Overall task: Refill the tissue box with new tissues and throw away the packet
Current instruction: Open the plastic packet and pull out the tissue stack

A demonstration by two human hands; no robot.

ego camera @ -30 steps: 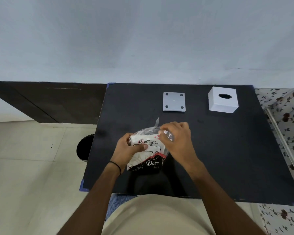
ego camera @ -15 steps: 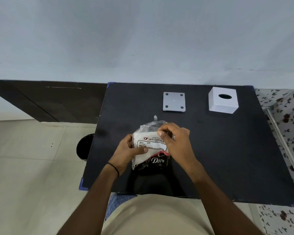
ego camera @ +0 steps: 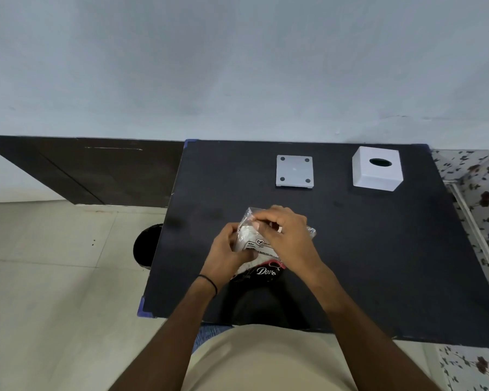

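— Near the front edge of the black rectangular table [ego camera: 378, 263], what are you holding?

— A clear crinkly plastic packet of white tissues [ego camera: 259, 249] with printed labels. My left hand [ego camera: 226, 256] is clamped round its left side, and my right hand [ego camera: 287, 238] pinches the loose film at the top.

— So which step is this?

— Opening the packet, I'd say; no tissues are out yet. The white square tissue box with the oval slot [ego camera: 377, 172] sits at the far right corner, well apart, and its flat grey base plate with four dark feet [ego camera: 294, 171] lies at the far edge, left of it.

— And next?

— Probably tearing or spreading the film while my left hand braces it. A round black bin [ego camera: 146, 245] waits on the floor by the table's left edge.
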